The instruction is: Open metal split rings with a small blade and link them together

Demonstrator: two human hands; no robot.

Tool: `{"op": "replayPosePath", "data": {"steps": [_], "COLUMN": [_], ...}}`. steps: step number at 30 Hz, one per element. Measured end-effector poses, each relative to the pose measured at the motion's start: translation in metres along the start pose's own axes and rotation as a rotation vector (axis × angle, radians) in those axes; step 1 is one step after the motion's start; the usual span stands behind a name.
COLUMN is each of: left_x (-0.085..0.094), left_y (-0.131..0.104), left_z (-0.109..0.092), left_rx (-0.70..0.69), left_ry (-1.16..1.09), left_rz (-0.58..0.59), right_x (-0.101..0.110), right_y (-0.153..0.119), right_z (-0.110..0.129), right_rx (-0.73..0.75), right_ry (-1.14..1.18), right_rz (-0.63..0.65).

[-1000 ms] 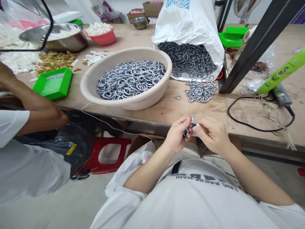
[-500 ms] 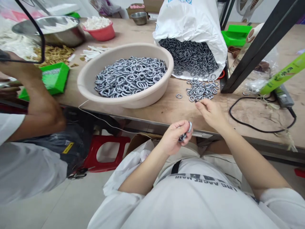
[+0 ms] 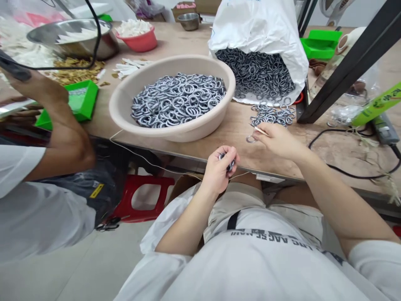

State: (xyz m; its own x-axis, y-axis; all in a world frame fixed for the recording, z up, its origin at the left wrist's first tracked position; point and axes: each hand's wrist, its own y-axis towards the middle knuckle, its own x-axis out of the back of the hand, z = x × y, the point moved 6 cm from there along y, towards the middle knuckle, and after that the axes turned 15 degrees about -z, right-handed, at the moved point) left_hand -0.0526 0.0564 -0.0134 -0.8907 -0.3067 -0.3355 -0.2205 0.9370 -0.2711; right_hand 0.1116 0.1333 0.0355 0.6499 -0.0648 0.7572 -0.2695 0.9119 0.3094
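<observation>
My left hand (image 3: pixel 221 167) is curled in front of the table edge, closed around several grey metal rings (image 3: pixel 231 164). My right hand (image 3: pixel 280 141) rests low over the table, its thumb and fingers pinching a thin pale stick (image 3: pixel 261 131). A single ring (image 3: pixel 250 139) lies just below the stick's tip; whether they touch, I cannot tell. Beyond the right hand spreads a loose pile of rings (image 3: pixel 272 113), spilling from the mouth of a white sack (image 3: pixel 260 29). Left of it stands a wide beige basin (image 3: pixel 172 133) heaped with rings.
A dark metal post (image 3: pixel 347 62) slants up on the right, near a black cable (image 3: pixel 351 172). At left a co-worker's arm (image 3: pixel 67 125) is beside a green tray (image 3: pixel 89 102). A steel bowl (image 3: pixel 106 46) and a red bowl (image 3: pixel 147 42) stand behind.
My left hand has drawn left, and the ring at its fingertips is now within the grip. The pale stick has come into sight in my right hand. The single ring lies nearer the right hand.
</observation>
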Motion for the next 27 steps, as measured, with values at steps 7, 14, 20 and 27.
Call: {"op": "replayPosePath", "data": {"steps": [7,14,20,27], "left_x": [-0.044,-0.05,-0.057,-0.055], "left_y": [-0.016,-0.024,-0.03,-0.026], "left_z": [-0.001,0.023,0.019,0.025], "left_rx": [-0.289,0.085,0.143,0.158], "left_ry": [0.403,0.086,0.017,0.03], "left_rz": [0.217,0.254,0.304,0.297], "right_x": [0.027,0.006,0.027,0.034], "right_y": [-0.048,-0.067,-0.077,-0.099], "right_z": [0.018,0.017,0.008,0.03], "right_rx": [-0.172,-0.348,-0.162,0.121], "right_ry": [0.389,0.834,0.531,0.23], "right_rz": [-0.052,-0.087,-0.281,-0.205]}}
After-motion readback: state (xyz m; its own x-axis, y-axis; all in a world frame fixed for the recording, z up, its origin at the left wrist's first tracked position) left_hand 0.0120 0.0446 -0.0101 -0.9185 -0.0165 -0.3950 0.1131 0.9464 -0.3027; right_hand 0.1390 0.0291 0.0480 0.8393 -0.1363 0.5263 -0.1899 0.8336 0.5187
